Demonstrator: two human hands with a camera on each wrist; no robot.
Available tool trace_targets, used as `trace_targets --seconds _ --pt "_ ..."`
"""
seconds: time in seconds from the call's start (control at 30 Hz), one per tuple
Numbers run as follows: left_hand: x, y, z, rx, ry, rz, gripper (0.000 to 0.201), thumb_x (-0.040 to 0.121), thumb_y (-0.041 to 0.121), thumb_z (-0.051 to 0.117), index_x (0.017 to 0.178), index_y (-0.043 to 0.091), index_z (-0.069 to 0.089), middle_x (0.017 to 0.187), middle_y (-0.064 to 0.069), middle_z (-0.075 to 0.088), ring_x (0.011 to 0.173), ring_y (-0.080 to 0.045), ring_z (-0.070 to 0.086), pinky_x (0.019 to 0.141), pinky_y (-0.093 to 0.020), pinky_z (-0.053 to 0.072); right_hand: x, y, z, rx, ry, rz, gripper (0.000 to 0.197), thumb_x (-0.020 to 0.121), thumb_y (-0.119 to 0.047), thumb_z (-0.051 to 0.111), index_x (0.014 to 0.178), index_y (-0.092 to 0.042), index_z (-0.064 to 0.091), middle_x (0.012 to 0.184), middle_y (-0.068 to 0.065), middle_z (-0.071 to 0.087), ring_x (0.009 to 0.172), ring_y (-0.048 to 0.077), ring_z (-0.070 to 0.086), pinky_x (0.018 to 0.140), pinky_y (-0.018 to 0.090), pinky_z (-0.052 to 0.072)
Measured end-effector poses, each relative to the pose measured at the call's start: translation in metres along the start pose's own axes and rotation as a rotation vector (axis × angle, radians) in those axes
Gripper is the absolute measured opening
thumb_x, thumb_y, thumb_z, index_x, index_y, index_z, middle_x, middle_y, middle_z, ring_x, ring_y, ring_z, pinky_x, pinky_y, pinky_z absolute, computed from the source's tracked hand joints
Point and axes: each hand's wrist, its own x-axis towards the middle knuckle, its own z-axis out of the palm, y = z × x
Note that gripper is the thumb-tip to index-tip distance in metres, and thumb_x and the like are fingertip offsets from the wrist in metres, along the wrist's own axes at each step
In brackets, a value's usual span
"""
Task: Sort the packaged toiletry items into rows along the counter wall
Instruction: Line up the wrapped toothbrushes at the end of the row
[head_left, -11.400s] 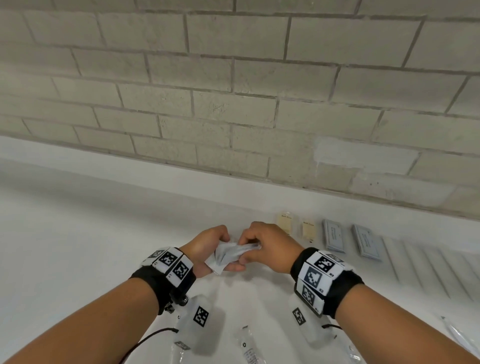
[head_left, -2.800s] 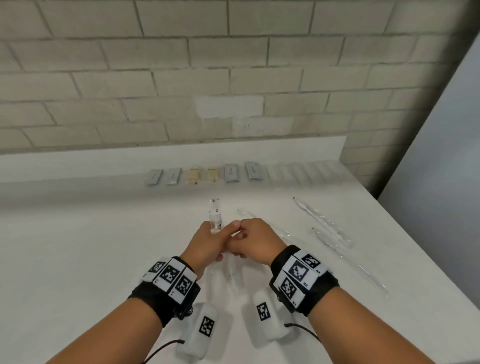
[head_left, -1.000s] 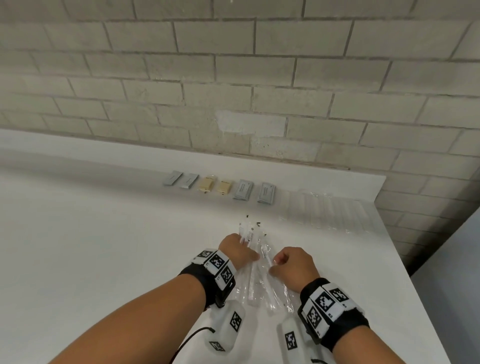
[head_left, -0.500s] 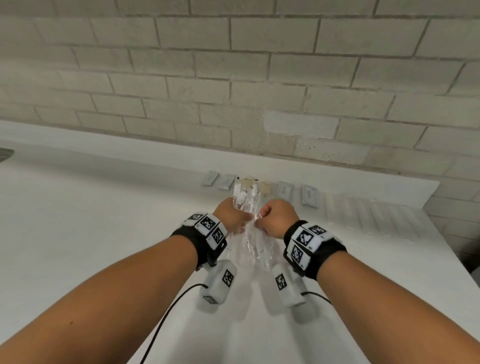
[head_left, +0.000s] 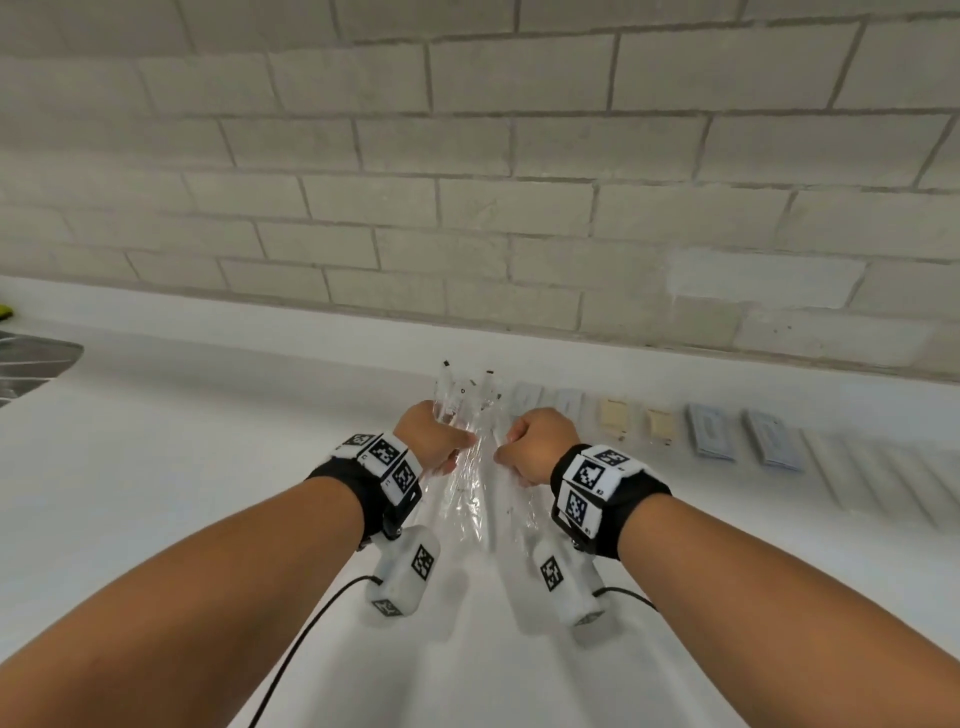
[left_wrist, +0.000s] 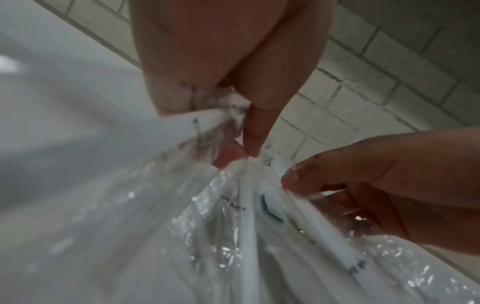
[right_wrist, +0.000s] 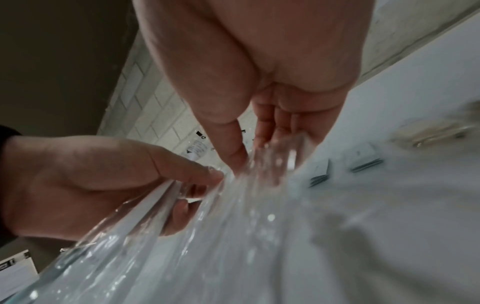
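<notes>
Clear-wrapped toothbrush packets (head_left: 470, 457) hang bunched above the white table (head_left: 156, 467), pinched between the left hand (head_left: 434, 439) and right hand (head_left: 537, 444), both curled around the crinkled plastic. Behind them a pale brick wall (head_left: 467, 156) rises from a white ledge. Along it lie grey sachets (head_left: 711, 434) and cream packets (head_left: 613, 418) in a row, right of the hands.

Both hands (head_left: 483, 447) forward, fingers curled
</notes>
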Motion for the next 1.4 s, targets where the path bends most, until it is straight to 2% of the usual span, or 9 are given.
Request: trace_targets --seconds 0.33,0.57,0.7,0.83,0.93,1.03,1.13,1.23,1.4 --pt "0.105 -0.01 -0.04 0.054 0.014 -0.095 0.02 0.083 0.0 0.065 0.086 0.003 0.045 0.052 -0.011 0.047 0.026 -0.015 0.043 0.035 -0.019 0.034 0.107 -0.025 0.029 -0.146 0.018 0.089 0.014 0.077 -0.015 0.068 0.078 -0.005 0.059 0.079 0.008 0.063 0.074 0.026 0.064 0.056 0.025 0.051" --pt "0.152 -0.016 -0.027 -0.053 -0.022 -0.142 0.026 0.078 0.005 0.075 0.085 0.01 0.051 0.087 -0.015 0.061 0.079 -0.031 0.062 0.083 -0.046 0.058 0.157 -0.021 0.048 -0.21 0.056 0.11 0.043 0.08 -0.03 0.072 0.06 -0.015 0.038 0.059 -0.002 0.044 0.053 0.015 0.047 0.041 0.021 0.031" --pt "0.165 -0.019 -0.028 0.036 -0.035 -0.12 0.033 0.074 0.021 0.082 0.09 0.005 0.058 0.085 -0.014 0.065 0.076 -0.028 0.064 0.084 -0.044 0.059 0.164 -0.015 0.048 -0.257 0.046 0.096 0.039 0.082 -0.037 0.07 0.063 -0.012 0.047 0.061 0.0 0.05 0.054 0.016 0.05 0.041 0.022 0.031" --pt "0.166 -0.016 -0.033 0.159 0.027 -0.118 0.062 0.076 0.044 0.076 0.113 -0.003 0.059 0.072 -0.006 0.061 0.059 -0.016 0.06 0.048 -0.02 0.051 0.164 -0.006 0.049 -0.312 0.029 0.097 0.046 0.084 -0.042 0.063 0.058 -0.014 0.039 0.069 0.011 0.045 0.048 0.013 0.045 0.041 0.023 0.03" --pt "0.169 -0.015 -0.038 0.122 -0.002 -0.12 0.075 0.078 0.044 0.073 0.129 -0.006 0.05 0.085 -0.012 0.06 0.084 -0.032 0.069 0.081 -0.032 0.059 0.161 -0.005 0.051 -0.357 -0.007 0.08 0.046 0.085 -0.046 0.059 0.059 -0.015 0.037 0.09 0.014 0.035 0.055 0.017 0.048 0.045 0.023 0.03" --pt "0.171 -0.014 -0.046 0.178 0.001 -0.106 0.06 0.081 0.037 0.068 0.116 -0.009 0.054 0.072 -0.014 0.057 0.062 -0.029 0.057 0.065 -0.031 0.047 0.154 -0.014 0.046 -0.354 -0.012 0.092 0.032 0.085 -0.04 0.058 0.081 -0.008 0.053 0.094 0.016 0.046 0.066 0.018 0.054 0.052 0.024 0.04" --pt "0.172 -0.014 -0.057 0.178 0.025 -0.077 0.05 0.09 0.022 0.061 0.133 -0.002 0.049 0.119 -0.022 0.062 0.1 -0.033 0.064 0.082 -0.039 0.055 0.143 -0.023 0.044 -0.468 0.003 0.067 0.055 0.086 -0.041 0.057 0.13 -0.011 0.043 0.126 0.01 0.048 0.114 0.028 0.052 0.085 0.035 0.046" --pt "0.173 -0.019 -0.073 0.25 0.061 -0.036 0.038 0.093 0.012 0.056 0.129 0.002 0.056 0.13 -0.019 0.06 0.114 -0.032 0.061 0.1 -0.042 0.05 0.127 -0.04 0.047 -0.531 0.011 -0.071 0.05 0.087 -0.037 0.055 0.131 -0.016 0.043 0.132 0.006 0.045 0.125 0.028 0.043 0.099 0.04 0.041" --pt "0.17 -0.035 -0.091 0.348 0.166 0.009 0.031 0.085 0.025 0.069 0.112 0.009 0.067 0.113 -0.01 0.068 0.107 -0.027 0.064 0.094 -0.035 0.052 0.114 -0.061 0.067 -0.708 -0.172 -0.242 0.042 0.091 -0.028 0.052 0.131 -0.017 0.049 0.134 0.007 0.046 0.126 0.029 0.039 0.105 0.038 0.035"
